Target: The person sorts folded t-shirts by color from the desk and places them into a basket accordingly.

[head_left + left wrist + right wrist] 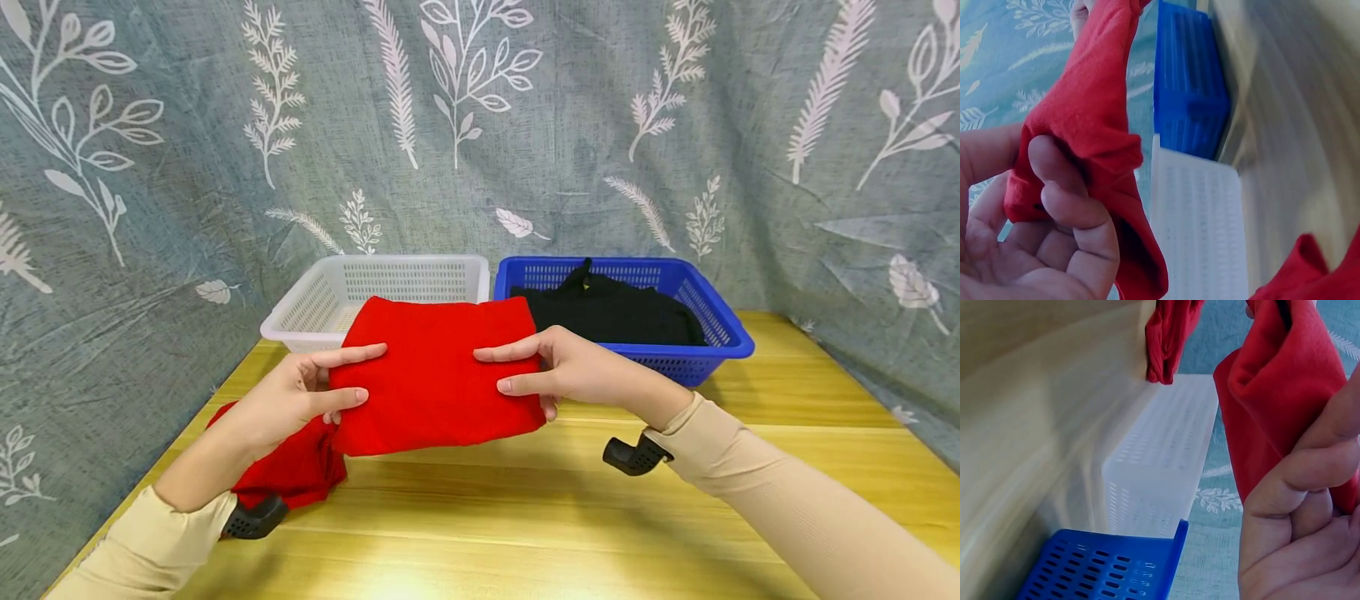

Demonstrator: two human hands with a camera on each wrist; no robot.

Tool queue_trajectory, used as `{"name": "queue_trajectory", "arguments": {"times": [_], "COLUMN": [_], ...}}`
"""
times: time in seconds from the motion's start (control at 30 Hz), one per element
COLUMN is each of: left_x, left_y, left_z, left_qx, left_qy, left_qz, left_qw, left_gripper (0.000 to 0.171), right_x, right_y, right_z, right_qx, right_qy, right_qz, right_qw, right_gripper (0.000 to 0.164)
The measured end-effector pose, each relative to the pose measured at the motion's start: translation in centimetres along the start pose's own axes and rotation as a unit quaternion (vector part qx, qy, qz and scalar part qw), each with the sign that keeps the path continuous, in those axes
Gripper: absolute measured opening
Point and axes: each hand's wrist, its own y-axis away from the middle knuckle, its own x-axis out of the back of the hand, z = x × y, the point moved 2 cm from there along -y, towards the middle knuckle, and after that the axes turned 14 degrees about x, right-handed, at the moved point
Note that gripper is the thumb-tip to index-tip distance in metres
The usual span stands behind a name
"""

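A folded red cloth garment (438, 375) is held up off the table between my two hands, its broad flat side facing the head camera. My left hand (288, 396) grips its left edge, thumb and index finger on the near face, other fingers curled behind, as the left wrist view shows. On the right edge my right hand (558, 371) pinches it the same way, with curled fingers (1310, 487) under the fold in the right wrist view. A second red cloth (292, 467) lies crumpled on the table below my left forearm.
A white plastic basket (315, 333) stands at the back left, partly behind the held garment. Beside it on the right is a blue basket (720, 333) with black cloth (622, 312) inside. A patterned grey-green curtain (555, 125) hangs behind the wooden table (465, 533).
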Motion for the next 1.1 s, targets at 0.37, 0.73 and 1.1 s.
{"name": "queue_trajectory", "arguments": {"times": [0.37, 0.73, 1.1], "left_x": [3.2, 6.4, 8.5], "left_y": [-2.7, -6.1, -9.5], "left_z": [0.9, 1.6, 1.3], "left_qx": [0.013, 0.043, 0.073], "left_qy": [0.000, -0.025, -0.050], "left_qz": [0.018, 0.060, 0.081], "left_qw": [0.9997, 0.9970, 0.9928], "left_gripper": [0.061, 0.059, 0.057], "right_x": [1.6, 2.9, 3.4], "right_y": [-4.2, -8.9, -12.1], "right_z": [0.6, 1.7, 3.1], "right_qx": [0.006, 0.003, -0.002], "right_qy": [0.012, 0.019, 0.010], "right_qz": [0.020, 0.050, 0.072], "right_qw": [1.000, 0.999, 0.997], "right_gripper": [0.054, 0.053, 0.052]}}
